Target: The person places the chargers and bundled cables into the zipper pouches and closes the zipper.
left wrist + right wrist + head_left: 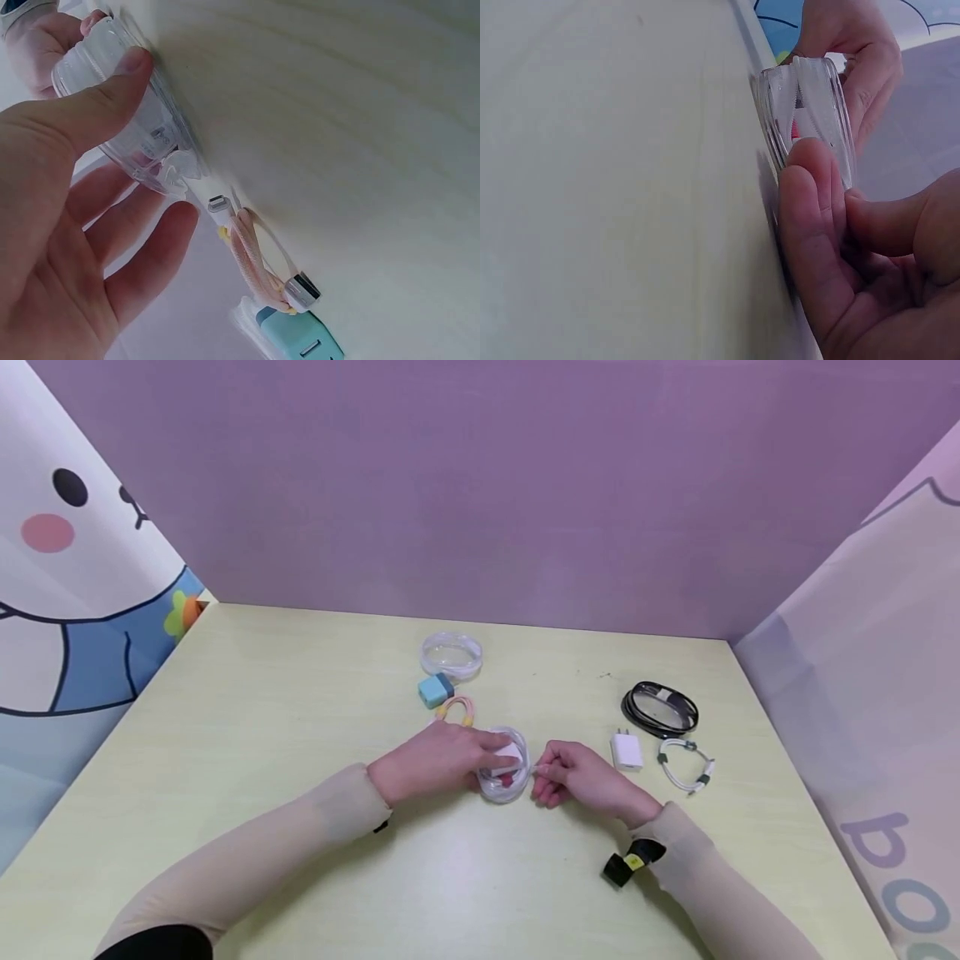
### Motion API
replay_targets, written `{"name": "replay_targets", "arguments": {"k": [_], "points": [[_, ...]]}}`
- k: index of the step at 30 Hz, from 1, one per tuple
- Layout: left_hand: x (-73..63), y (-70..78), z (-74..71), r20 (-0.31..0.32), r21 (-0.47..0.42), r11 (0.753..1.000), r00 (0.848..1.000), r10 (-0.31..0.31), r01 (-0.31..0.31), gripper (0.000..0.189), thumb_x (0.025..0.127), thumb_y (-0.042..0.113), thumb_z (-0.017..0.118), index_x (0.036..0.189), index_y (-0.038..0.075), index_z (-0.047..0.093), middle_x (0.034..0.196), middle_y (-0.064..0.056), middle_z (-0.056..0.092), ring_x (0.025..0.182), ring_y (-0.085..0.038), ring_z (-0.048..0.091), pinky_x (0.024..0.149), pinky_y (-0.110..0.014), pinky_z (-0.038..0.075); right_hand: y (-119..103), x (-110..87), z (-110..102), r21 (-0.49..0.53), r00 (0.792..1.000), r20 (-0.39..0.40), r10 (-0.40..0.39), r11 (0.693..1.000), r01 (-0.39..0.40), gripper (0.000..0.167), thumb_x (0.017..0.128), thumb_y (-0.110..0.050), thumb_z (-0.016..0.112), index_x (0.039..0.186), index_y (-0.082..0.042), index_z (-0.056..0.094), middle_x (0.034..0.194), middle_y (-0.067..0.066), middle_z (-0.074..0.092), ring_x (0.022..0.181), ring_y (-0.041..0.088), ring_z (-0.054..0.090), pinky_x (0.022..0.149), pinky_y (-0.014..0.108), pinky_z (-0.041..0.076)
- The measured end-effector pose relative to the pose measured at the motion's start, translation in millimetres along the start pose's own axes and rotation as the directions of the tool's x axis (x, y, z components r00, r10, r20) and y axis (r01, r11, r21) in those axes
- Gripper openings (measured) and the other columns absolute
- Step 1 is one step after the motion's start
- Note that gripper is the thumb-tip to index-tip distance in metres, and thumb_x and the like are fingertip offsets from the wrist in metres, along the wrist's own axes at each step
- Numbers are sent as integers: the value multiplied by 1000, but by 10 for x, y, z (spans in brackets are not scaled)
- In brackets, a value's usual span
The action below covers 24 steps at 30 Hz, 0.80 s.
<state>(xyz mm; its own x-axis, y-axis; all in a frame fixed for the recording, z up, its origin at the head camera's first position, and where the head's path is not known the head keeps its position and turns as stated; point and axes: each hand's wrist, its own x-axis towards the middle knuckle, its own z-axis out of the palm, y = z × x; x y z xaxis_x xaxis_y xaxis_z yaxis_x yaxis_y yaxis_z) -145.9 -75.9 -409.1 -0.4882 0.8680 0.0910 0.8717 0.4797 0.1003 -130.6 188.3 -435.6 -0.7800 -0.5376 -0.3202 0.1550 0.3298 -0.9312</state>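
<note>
A clear round zip case [504, 792] lies on the table between my hands, with a white charger [507, 758] and something small and red inside. My left hand [442, 760] holds the case from the left, thumb along one face in the left wrist view. At its opposite edge, my right hand [573, 777] pinches the rim between thumb and fingers; the pinched part is hidden. White zipper teeth [810, 105] run around the case's side. Close beyond my left hand lies a pink cable [255, 262] with yellow ties.
Behind the pink cable sit a blue charger [435, 691] and another clear round case [452, 656]. To the right are a white charger [627, 751], a coiled black cable [628, 710] and a looped white cable [701, 781]. A purple wall [480, 493] bounds the table's back.
</note>
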Motion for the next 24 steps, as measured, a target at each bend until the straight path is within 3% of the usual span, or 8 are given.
{"name": "replay_targets", "arguments": {"k": [9, 13, 21, 24], "points": [[0, 2, 7, 9, 8, 1000, 1000, -14, 14, 55, 82, 21, 84, 133, 35, 66, 136, 5, 61, 92, -17, 70, 63, -35, 54, -13, 6, -12, -24, 996, 94, -8, 1000, 10, 12, 104, -1, 44, 98, 5, 52, 89, 18, 70, 77, 29, 69, 72, 41, 59], [1, 4, 8, 6, 18, 1000, 1000, -6, 6, 57, 82, 19, 84, 133, 35, 65, 136, 5, 61, 95, -17, 70, 66, -35, 56, -20, 17, 10, -21, 994, 111, -9, 1000, 12, 11, 103, 1, 44, 99, 6, 52, 89, 19, 70, 77, 29, 69, 71, 41, 59], [-28, 10, -5, 19, 62, 998, 1000, 23, -24, 56, 85, 26, 81, 138, 32, 61, 142, 4, 56, 121, -18, 59, 79, -39, 57, -17, 27, 49, -2, 1000, 0, -2, 1000, 2, 14, 104, -8, 51, 101, 6, 52, 88, 19, 69, 75, 26, 67, 68, 37, 59], [-19, -11, -4, 23, 80, 994, 997, 73, -75, 59, 85, 23, 82, 139, 30, 61, 144, 4, 55, 130, -18, 52, 83, -37, 56, -4, 35, 42, 16, 999, -44, 9, 1000, -9, 14, 104, -7, 50, 101, 6, 53, 89, 18, 70, 76, 25, 68, 68, 36, 59]]}}
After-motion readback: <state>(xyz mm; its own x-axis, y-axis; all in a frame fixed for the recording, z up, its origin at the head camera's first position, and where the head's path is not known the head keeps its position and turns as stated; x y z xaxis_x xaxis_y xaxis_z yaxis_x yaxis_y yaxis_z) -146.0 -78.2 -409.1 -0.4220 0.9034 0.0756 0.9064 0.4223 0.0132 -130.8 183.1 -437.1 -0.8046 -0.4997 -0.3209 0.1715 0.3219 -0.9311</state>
